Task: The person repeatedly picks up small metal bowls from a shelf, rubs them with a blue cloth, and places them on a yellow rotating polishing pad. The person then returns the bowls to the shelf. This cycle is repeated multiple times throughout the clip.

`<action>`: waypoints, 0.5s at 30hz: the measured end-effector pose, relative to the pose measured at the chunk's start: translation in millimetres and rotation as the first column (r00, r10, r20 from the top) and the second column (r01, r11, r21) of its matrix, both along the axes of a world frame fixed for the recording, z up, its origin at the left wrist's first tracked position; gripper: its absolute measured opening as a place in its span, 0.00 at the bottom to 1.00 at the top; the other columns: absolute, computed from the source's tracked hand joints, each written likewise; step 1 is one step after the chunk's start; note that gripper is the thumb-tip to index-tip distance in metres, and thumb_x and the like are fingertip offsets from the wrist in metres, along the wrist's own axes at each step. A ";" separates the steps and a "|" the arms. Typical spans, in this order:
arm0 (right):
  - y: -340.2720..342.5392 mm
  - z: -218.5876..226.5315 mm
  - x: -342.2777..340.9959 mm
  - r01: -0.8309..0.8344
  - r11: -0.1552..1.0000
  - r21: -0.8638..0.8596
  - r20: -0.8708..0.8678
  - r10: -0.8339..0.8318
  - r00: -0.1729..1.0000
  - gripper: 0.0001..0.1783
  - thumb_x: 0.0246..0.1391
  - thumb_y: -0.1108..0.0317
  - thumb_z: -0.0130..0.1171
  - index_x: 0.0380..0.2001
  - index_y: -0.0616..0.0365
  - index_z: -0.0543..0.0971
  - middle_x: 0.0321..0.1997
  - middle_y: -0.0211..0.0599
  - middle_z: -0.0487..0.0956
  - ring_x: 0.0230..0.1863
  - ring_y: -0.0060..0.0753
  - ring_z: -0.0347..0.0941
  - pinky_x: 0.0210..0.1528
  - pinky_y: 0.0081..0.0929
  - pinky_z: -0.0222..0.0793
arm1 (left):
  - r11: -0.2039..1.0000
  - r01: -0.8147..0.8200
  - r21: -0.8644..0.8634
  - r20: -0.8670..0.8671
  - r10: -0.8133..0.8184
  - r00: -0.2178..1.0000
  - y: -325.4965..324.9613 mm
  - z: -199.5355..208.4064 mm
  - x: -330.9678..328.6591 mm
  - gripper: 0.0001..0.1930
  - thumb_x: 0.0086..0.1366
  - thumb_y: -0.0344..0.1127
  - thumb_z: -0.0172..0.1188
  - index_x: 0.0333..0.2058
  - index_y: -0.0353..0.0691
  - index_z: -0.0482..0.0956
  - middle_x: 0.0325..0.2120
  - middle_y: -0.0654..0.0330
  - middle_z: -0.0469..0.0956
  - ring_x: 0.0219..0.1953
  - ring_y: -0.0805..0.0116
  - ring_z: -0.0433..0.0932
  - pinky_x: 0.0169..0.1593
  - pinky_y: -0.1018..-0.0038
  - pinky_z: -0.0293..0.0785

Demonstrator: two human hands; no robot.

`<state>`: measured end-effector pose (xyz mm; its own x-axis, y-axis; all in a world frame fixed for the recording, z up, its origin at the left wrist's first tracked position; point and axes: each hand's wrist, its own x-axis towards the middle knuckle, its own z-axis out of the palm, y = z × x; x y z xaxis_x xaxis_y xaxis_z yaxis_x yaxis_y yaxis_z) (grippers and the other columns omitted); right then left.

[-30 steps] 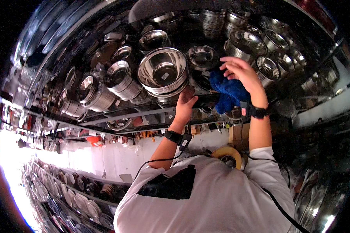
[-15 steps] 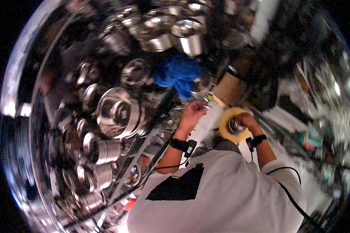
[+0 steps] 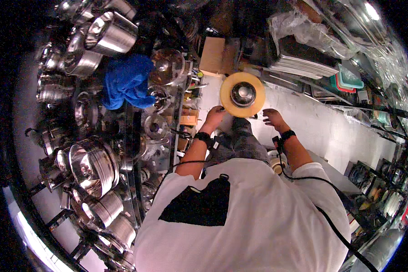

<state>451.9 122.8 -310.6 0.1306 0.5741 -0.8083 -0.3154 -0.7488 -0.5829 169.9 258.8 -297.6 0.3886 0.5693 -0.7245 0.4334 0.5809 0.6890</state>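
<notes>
You had the tape roll out over the floor, your left hand gripping its edge, your right hand spread beside it; cloth lay shelved.

Broad yellowish tape roll, upright

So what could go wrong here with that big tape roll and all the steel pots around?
1. The left hand touches only the edge of the large yellow-brown tape roll, and the right hand is open and off it; the roll could slip and drop.
2. The blue cloth lies draped over the crowded shiny steel pots; a nudge may pull it down.
3. The black cable from the right wrist hangs loose and might snag.
</notes>
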 end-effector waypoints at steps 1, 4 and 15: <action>2.0 -8.9 1.7 -0.012 1.000 0.001 -0.018 0.012 1.000 0.17 0.53 0.64 0.51 0.47 0.52 0.70 0.41 0.32 0.74 0.33 0.31 0.72 0.34 0.29 0.71 | 1.000 -0.004 0.018 -0.018 0.004 1.000 -0.4 -7.4 6.1 0.28 0.55 0.39 0.59 0.53 0.37 0.62 0.44 0.52 0.71 0.42 0.65 0.71 0.42 0.69 0.70; 8.2 -43.2 8.4 -0.016 0.997 0.077 -0.022 0.018 1.000 0.20 0.52 0.64 0.51 0.50 0.52 0.69 0.41 0.31 0.74 0.36 0.31 0.71 0.36 0.28 0.70 | 0.978 -0.096 0.187 -0.059 0.109 0.992 0.4 -35.6 19.1 0.27 0.56 0.38 0.59 0.53 0.37 0.63 0.41 0.55 0.72 0.39 0.68 0.71 0.41 0.71 0.69; 59.4 -102.7 27.8 -0.187 0.978 -0.088 -0.023 0.185 0.982 0.35 0.47 0.68 0.57 0.59 0.47 0.57 0.53 0.36 0.66 0.46 0.32 0.67 0.43 0.38 0.69 | 0.946 -0.256 0.200 -0.020 0.265 0.964 -16.8 -223.1 39.9 0.29 0.52 0.38 0.60 0.51 0.30 0.64 0.43 0.44 0.72 0.45 0.56 0.73 0.46 0.69 0.70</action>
